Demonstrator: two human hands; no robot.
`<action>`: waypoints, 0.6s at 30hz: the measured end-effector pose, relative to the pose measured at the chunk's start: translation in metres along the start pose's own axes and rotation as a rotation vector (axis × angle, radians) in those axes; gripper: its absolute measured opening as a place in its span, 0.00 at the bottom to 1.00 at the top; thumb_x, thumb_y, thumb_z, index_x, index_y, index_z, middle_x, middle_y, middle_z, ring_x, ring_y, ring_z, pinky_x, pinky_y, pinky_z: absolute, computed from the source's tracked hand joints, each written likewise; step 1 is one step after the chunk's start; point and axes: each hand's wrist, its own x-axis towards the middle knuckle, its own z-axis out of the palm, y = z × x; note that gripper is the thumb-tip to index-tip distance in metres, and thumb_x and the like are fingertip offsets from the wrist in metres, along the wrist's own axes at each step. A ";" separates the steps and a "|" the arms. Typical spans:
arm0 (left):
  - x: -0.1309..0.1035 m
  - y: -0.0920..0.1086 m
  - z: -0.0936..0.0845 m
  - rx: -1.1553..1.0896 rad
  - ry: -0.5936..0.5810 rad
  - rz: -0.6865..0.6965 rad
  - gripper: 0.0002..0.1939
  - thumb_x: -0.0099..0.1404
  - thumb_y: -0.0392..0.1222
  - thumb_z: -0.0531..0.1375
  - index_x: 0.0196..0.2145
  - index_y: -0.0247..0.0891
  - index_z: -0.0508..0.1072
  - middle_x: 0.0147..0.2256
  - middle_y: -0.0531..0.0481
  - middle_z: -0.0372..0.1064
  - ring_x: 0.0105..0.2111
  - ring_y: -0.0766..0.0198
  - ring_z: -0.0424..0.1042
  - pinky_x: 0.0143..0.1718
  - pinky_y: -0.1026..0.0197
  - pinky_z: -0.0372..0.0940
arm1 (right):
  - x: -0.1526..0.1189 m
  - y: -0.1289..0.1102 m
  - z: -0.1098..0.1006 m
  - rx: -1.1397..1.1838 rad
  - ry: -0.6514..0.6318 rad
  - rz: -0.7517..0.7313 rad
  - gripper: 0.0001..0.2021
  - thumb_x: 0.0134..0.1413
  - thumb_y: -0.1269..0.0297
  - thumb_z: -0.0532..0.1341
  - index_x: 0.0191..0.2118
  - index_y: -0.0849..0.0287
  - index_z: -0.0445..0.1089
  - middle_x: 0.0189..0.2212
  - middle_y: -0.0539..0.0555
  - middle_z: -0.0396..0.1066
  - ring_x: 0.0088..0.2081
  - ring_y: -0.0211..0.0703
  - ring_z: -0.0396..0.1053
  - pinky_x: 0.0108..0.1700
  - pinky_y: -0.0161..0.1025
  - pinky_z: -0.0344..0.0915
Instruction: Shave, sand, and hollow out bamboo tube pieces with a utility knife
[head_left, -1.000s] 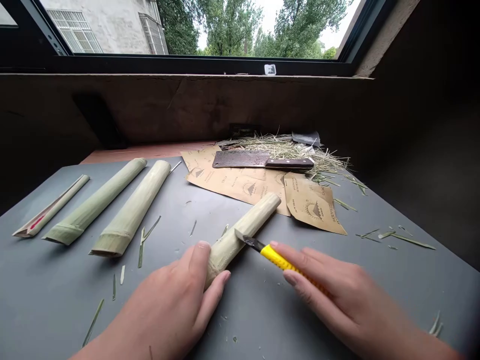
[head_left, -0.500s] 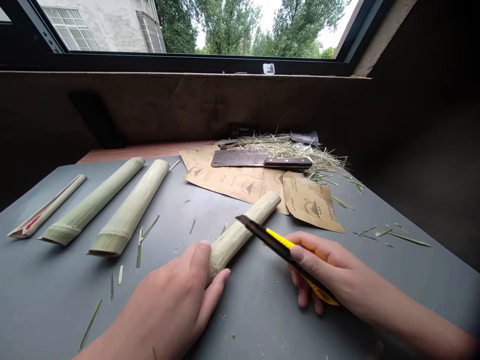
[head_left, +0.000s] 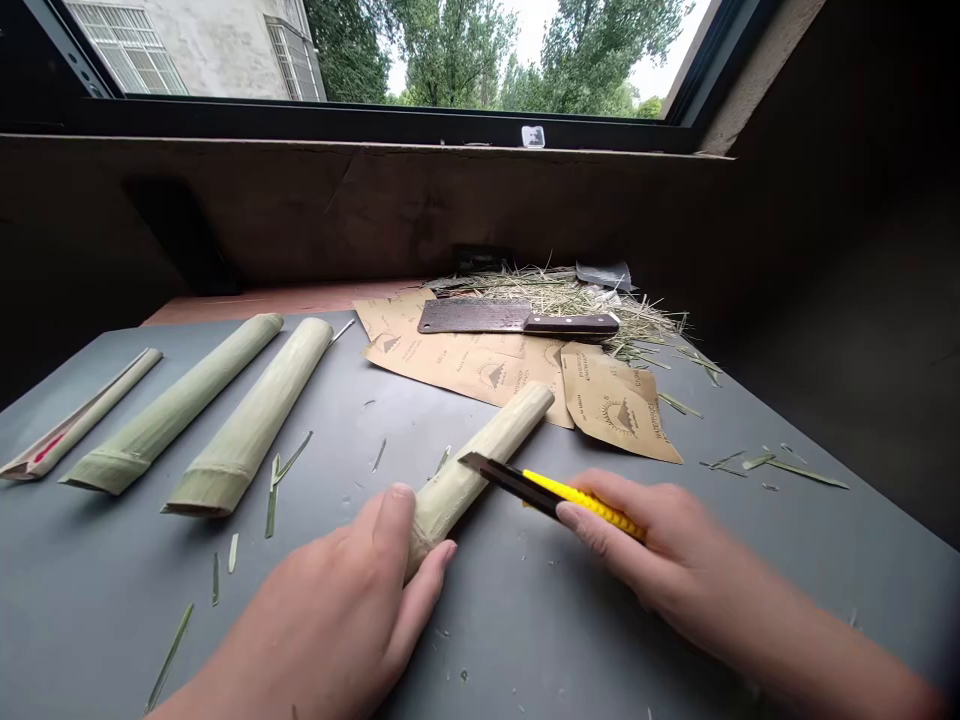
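My left hand (head_left: 352, 590) is closed round the near end of a pale, peeled bamboo piece (head_left: 480, 460), which slants away to the right over the grey table. In my right hand (head_left: 637, 530) is a yellow and black utility knife (head_left: 555, 492), its blade tip lying over the middle of the bamboo. Whether the blade touches the surface is hard to tell. Two greenish bamboo pieces (head_left: 180, 405) (head_left: 251, 415) and a thinner split piece with a red mark (head_left: 86, 415) lie at the left.
A cleaver (head_left: 517, 318) rests on brown printed paper sheets (head_left: 465, 362) at the back. Behind it is a heap of thin shavings (head_left: 577, 298). Green slivers (head_left: 806, 473) are scattered on the grey table (head_left: 570, 640). A window (head_left: 450, 115) stands beyond.
The knife has shifted down the bamboo toward my left hand and lies flatter. My right hand has turned, with its lower fingers now hidden. The whole view has shifted slightly.
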 end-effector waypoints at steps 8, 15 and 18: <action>-0.002 -0.002 -0.001 -0.012 0.011 0.013 0.17 0.74 0.53 0.38 0.41 0.44 0.60 0.31 0.48 0.72 0.32 0.48 0.76 0.31 0.54 0.59 | -0.004 -0.001 -0.005 -0.085 0.054 -0.032 0.20 0.66 0.47 0.50 0.30 0.53 0.68 0.19 0.48 0.67 0.21 0.41 0.66 0.23 0.37 0.58; 0.000 0.000 -0.010 -0.152 -0.079 -0.050 0.19 0.73 0.59 0.37 0.42 0.44 0.58 0.32 0.48 0.73 0.34 0.49 0.75 0.33 0.54 0.59 | 0.007 0.003 0.000 -0.116 0.106 0.032 0.19 0.66 0.46 0.50 0.34 0.53 0.68 0.19 0.48 0.67 0.22 0.43 0.66 0.23 0.37 0.55; 0.003 -0.004 -0.010 -0.213 -0.094 -0.072 0.22 0.71 0.64 0.38 0.42 0.45 0.58 0.32 0.49 0.73 0.35 0.50 0.74 0.34 0.54 0.59 | 0.008 0.006 0.003 -0.167 0.114 0.045 0.18 0.66 0.47 0.49 0.33 0.53 0.67 0.20 0.48 0.66 0.22 0.43 0.65 0.24 0.37 0.54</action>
